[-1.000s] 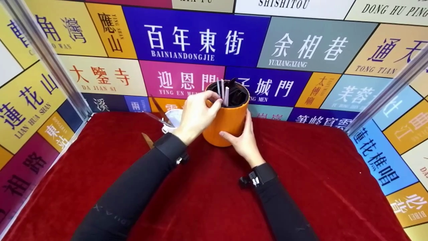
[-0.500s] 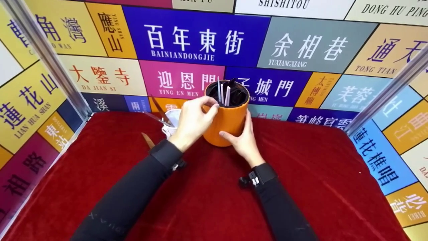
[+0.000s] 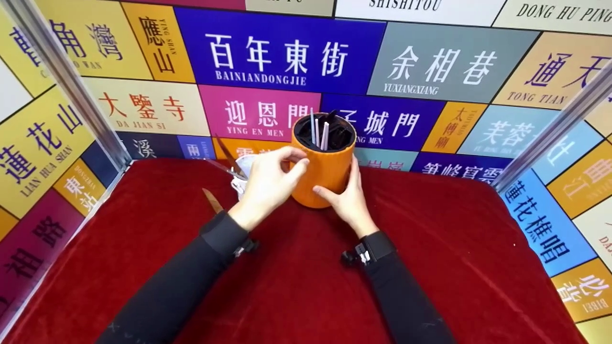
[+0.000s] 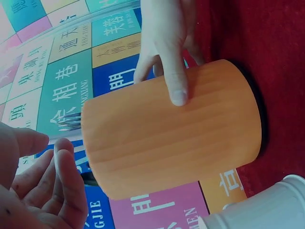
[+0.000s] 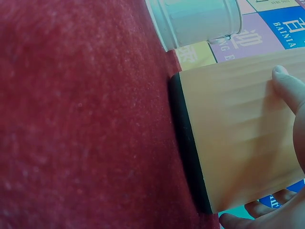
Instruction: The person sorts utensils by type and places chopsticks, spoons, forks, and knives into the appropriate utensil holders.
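An orange cylindrical holder [image 3: 318,177] with a black interior stands upright near the back wall. Several thin pale sticks [image 3: 325,136] and a dark piece [image 3: 330,116] rise above its rim. My right hand [image 3: 353,203] grips the holder's side, thumb in front and fingers round the far side. Close to the rim on the left is my left hand [image 3: 275,179], with loosely bent fingers and nothing visible between them. In the left wrist view, that hand [image 4: 52,181] sits just off the holder's mouth, where slim tines [image 4: 72,121] stick out.
Left of the holder stands a white bucket-like container [image 5: 195,21], partly hidden by my left hand in the head view; thin blades [image 3: 222,167] lean from it. A brown pointed piece [image 3: 212,199] lies nearby on the red cloth [image 3: 306,286]. A panel wall of signs [image 3: 287,52] closes the back.
My left hand has drawn back down and to the left, away from the pale sticks, which stay in the holder. The right hand keeps its hold in the same place.
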Demonstrator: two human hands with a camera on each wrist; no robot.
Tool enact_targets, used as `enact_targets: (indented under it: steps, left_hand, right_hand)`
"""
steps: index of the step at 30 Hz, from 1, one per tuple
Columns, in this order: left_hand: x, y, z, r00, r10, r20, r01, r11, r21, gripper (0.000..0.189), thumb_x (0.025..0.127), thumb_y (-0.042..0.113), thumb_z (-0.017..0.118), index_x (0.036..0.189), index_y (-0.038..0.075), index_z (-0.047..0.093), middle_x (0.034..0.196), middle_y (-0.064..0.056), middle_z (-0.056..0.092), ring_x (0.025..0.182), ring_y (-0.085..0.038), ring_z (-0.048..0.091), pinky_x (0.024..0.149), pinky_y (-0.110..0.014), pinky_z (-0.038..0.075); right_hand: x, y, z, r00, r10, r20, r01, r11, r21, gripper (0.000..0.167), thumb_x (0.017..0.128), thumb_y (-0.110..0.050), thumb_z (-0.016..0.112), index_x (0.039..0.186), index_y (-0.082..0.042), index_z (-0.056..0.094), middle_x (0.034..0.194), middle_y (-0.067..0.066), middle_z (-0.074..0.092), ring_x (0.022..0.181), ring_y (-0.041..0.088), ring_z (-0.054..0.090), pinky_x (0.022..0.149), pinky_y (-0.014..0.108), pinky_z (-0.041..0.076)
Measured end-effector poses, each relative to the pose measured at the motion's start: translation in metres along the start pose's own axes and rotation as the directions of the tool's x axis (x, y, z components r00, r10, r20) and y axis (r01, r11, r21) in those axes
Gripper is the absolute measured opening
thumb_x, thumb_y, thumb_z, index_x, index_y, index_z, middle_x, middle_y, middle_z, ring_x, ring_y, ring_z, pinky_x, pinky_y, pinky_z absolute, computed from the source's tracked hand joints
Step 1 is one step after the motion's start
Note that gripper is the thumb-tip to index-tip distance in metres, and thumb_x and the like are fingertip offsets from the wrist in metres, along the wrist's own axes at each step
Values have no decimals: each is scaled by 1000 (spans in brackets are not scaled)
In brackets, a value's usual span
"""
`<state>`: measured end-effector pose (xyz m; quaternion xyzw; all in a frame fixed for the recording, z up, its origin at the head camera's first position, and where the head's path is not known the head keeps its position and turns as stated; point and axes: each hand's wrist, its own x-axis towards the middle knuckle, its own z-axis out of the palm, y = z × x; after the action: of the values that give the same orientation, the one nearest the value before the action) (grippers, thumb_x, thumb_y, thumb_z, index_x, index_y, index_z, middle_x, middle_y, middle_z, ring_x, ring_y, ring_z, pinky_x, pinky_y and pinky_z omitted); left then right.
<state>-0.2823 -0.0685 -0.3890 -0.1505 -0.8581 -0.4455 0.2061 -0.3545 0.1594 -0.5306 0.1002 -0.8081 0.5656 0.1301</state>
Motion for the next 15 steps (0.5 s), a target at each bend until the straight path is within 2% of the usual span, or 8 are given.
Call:
enact_targets:
  steps: [5,11,15]
  left_hand:
    - [-6,-9,-17,1000,-25,-10,25,1000,7,23,106,31,75,118,14,84,104,0,84,81,-18,73,78,-33,59]
    - [-16,-32,-39,996,-55,-71,58,997,42,20,103,30,78,113,16,86,102,0,85,88,-18,76,82,-40,62]
    - [-27,-48,-50,995,-70,-67,75,994,84,17,103,30,79,111,17,87,99,0,85,84,-18,76,78,-38,61]
  right_hand:
    - [0,1,1,1000,15,1,-15,1000,9,135,79,-49,100,178,-32,10,183,4,23,163,20,37,137,43,29]
    - [0,2,1,999,52,16,-52,999,-4,135,80,-51,99,178,-33,8,184,4,20,165,20,34,137,44,28]
    - [-2,0,0,998,54,12,-54,999,-6,135,81,-52,99,179,-31,8,185,5,19,166,22,33,138,45,28]
